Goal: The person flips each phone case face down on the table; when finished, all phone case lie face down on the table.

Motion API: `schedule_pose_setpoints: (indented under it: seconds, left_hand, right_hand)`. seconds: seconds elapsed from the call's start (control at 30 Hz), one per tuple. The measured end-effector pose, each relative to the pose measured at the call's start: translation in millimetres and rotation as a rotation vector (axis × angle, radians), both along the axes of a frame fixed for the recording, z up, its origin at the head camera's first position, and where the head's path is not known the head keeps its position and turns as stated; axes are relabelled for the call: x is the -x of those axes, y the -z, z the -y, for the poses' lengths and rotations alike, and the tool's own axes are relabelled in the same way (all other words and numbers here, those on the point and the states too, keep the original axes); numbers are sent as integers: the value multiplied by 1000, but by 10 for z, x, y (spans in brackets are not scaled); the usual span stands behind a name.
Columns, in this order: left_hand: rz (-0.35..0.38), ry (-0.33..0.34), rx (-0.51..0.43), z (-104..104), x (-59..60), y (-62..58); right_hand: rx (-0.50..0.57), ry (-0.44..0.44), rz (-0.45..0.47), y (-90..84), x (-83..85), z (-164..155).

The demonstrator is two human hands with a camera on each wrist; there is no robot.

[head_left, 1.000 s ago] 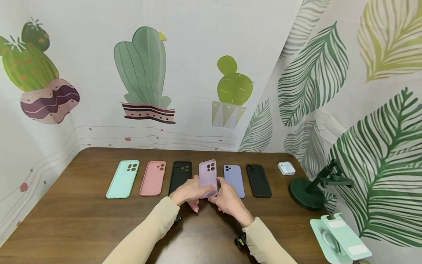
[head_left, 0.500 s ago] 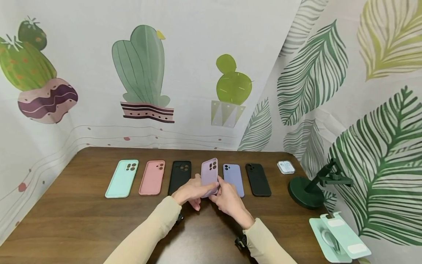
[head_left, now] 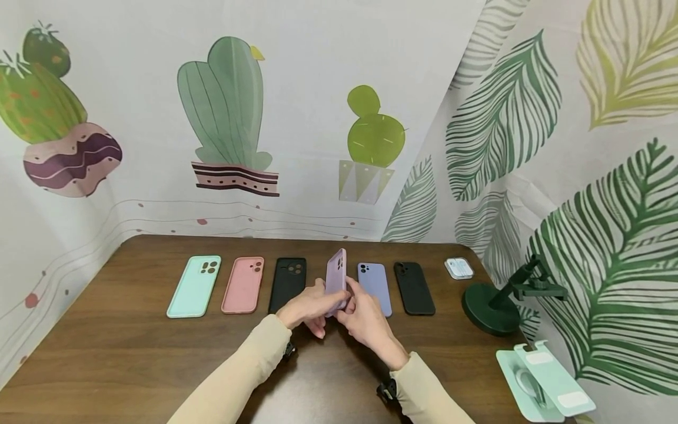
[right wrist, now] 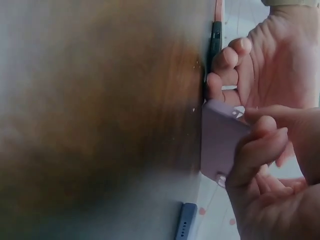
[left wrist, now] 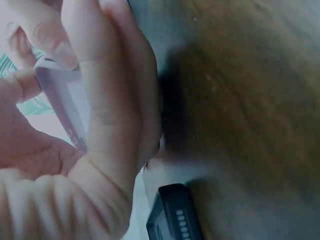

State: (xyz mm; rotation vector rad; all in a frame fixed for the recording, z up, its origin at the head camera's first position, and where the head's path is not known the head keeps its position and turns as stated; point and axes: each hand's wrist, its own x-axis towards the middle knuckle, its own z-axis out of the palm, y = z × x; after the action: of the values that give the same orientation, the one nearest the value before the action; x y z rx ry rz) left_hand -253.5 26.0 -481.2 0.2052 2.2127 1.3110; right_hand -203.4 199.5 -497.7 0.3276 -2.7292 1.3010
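Observation:
A lilac phone case [head_left: 336, 275] stands steeply tilted over the table, turned partly edge-on in the head view. My left hand [head_left: 304, 307] grips its lower left side, the thumb lying across it. At the lower right edge, the fingers of my right hand [head_left: 366, 315] pinch the case. In the right wrist view the broad face of the lilac case [right wrist: 220, 142] shows between both hands. The left wrist view catches its inner side [left wrist: 62, 95] behind my left thumb. A black case [head_left: 288, 282] lies just left of my hands, a periwinkle case [head_left: 375, 288] just right.
A mint case [head_left: 194, 287] and a pink case [head_left: 243, 285] lie to the left, another black case [head_left: 415, 288] to the right. Further right are a small clear box [head_left: 459, 268], a dark green stand [head_left: 492, 309] and a mint folding stand [head_left: 545, 383]. Printed cloth backs the table.
The lilac case has been turned from facing the camera to nearly edge-on and raised steeper. Both hands keep hold of it in about the same place.

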Motion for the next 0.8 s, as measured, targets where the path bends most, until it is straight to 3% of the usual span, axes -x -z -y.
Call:
schedule_pose_setpoints:
  seconds: [0.2,0.33,0.57,0.8]
  left_hand:
    - [58,17,-123,100,21,46]
    - [82,12,-166,162,25,50]
    - [96,-5,-221,202,38,42]
    - [122,-3,-243,222,38,21]
  right_hand:
    - [14,-42,120,343,289,-39]
    - [-9,-49,227,348,344,3]
    - [-37,-44,248,-19,172,139]
    - [-77,-13,292,-21,161,153]
